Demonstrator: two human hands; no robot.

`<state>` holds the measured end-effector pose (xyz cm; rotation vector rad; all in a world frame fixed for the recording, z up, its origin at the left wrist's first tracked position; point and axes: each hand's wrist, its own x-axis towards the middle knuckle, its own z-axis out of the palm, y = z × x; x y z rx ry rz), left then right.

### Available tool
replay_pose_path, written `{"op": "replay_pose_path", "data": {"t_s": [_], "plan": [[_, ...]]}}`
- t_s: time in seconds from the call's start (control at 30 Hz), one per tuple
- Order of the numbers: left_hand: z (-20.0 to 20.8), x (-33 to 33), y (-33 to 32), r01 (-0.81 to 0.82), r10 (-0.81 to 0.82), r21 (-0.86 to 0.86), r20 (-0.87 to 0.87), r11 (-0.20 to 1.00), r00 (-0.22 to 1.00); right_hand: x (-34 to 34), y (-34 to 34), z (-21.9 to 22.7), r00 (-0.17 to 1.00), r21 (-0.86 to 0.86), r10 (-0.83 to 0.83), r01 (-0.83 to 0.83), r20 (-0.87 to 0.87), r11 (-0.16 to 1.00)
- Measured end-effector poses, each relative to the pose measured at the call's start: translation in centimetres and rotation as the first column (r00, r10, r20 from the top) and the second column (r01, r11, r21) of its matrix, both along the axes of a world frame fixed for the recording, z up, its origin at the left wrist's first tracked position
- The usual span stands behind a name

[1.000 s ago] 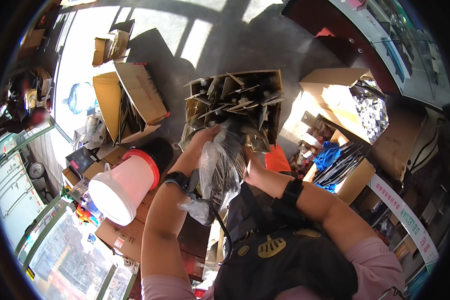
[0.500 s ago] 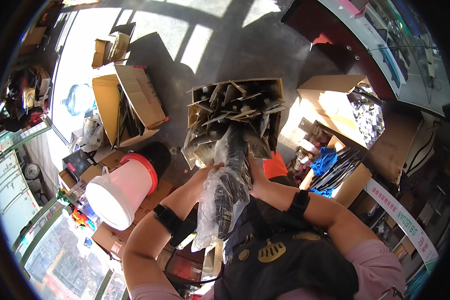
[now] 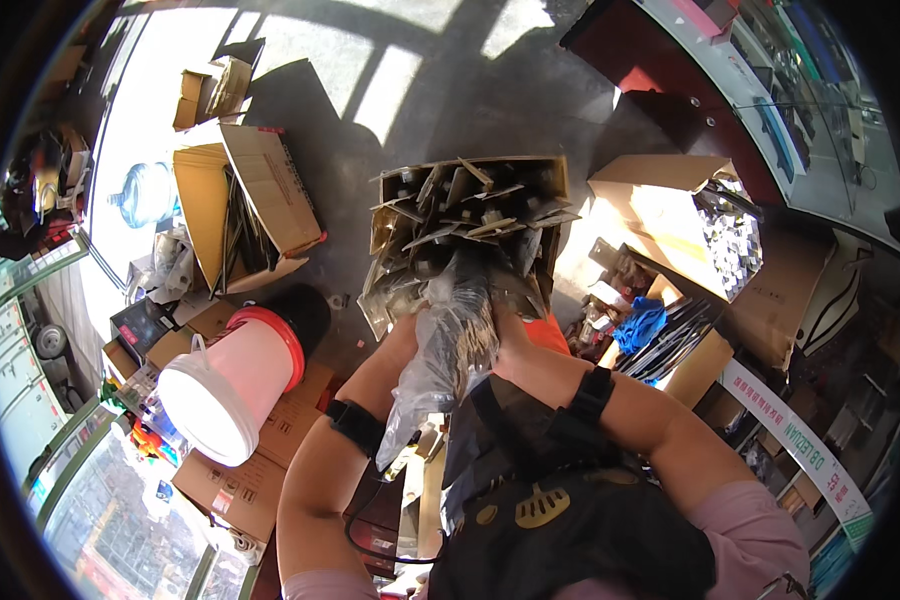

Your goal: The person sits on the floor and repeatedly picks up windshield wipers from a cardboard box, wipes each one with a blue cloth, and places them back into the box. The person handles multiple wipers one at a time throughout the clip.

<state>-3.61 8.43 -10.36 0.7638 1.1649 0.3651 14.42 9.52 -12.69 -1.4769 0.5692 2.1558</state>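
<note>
A long dark item in a clear plastic bag point(image 3: 444, 345) stretches from my chest toward an upright cardboard box point(image 3: 562, 178), its far end down among the pieces inside. Several cardboard-wrapped pieces point(image 3: 470, 215) crowd that box, their torn flaps sticking up. From the left side my left hand point(image 3: 406, 338) grips the bagged item, its fingers partly hidden by the plastic. My right hand point(image 3: 511, 342) is closed against the item's right side near the box's near edge, with its fingertips out of sight. What the item is, the wrapping does not show.
An open carton point(image 3: 270, 195) with dark flat pieces stands at left, near a blue water jug point(image 3: 144, 194). A white bucket with a red rim point(image 3: 232, 385) lies at lower left. At right are a carton of small packets point(image 3: 660, 200), blue cloth point(image 3: 638, 322) and a glass case point(image 3: 840, 150).
The bagged item has slid forward and deeper into the box, and less of it lies near my chest. My left hand has gone a little forward along it; my right hand stays beside it.
</note>
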Motion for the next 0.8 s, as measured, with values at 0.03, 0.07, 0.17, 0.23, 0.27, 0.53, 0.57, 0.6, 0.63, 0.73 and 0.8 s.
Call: {"op": "replay_pose_path", "data": {"t_s": [0.03, 0.07, 0.17, 0.23, 0.27, 0.53, 0.57, 0.6, 0.63, 0.73, 0.8], "plan": [[0.9, 0.3, -0.9, 0.118, -0.098, 0.173, -0.118, 0.978, 0.988, -0.1, -0.2, 2.1, 0.996, -0.074, -0.094, 0.093, -0.010, 0.993], [2.0, 0.7, -1.6, 0.171, -0.126, 0.264, -0.179, 0.949, 0.976, 0.3, -0.4, 3.0, 0.996, -0.078, -0.074, 0.070, -0.041, 0.994], [5.2, 1.6, -2.9, 0.028, -0.018, 0.173, -0.055, 0.984, 0.998, 1.4, -0.9, 5.6, 0.998, -0.103, -0.024, 0.018, -0.058, 0.995], [7.4, 2.1, -2.7, -0.208, 0.220, -0.091, 0.158, 0.974, 0.963, 1.7, -1.1, 6.7, 1.000, -0.091, 0.014, -0.016, -0.028, 0.996], [8.4, 2.4, -2.2, -0.329, 0.403, -0.287, 0.259, 0.900, 0.878, 1.8, -1.3, 7.0, 0.999, -0.073, 0.034, -0.035, -0.005, 0.997], [7.8, 3.2, -3.6, -0.450, 0.598, -0.504, 0.175, 0.737, 0.782, 1.5, -0.4, 9.8, 0.987, -0.046, 0.118, -0.114, 0.112, 0.992], [7.1, 3.0, -3.3, -0.401, 0.494, -0.413, 0.147, 0.818, 0.857, 1.5, -0.9, 7.9, 0.987, -0.040, 0.114, -0.110, 0.113, 0.993], [6.4, 2.8, -3.0, -0.343, 0.392, -0.322, 0.100, 0.882, 0.915, 1.3, -1.0, 6.3, 0.987, -0.033, 0.114, -0.111, 0.112, 0.993], [5.3, 2.5, -2.7, -0.217, 0.221, -0.196, -0.001, 0.956, 0.975, 0.6, -0.4, 5.5, 0.974, -0.049, 0.158, -0.152, 0.165, 0.987], [1.9, 1.8, -0.9, 0.028, -0.034, -0.028, -0.247, 0.999, 0.968, 0.0, 1.3, -0.5, 0.920, 0.037, 0.304, -0.322, 0.246, 0.946], [-0.1, 1.8, 0.8, -0.258, 0.249, -0.242, -0.068, 0.936, 0.966, 1.6, 0.2, -6.4, 0.914, 0.188, 0.352, -0.388, 0.199, 0.902]]}}
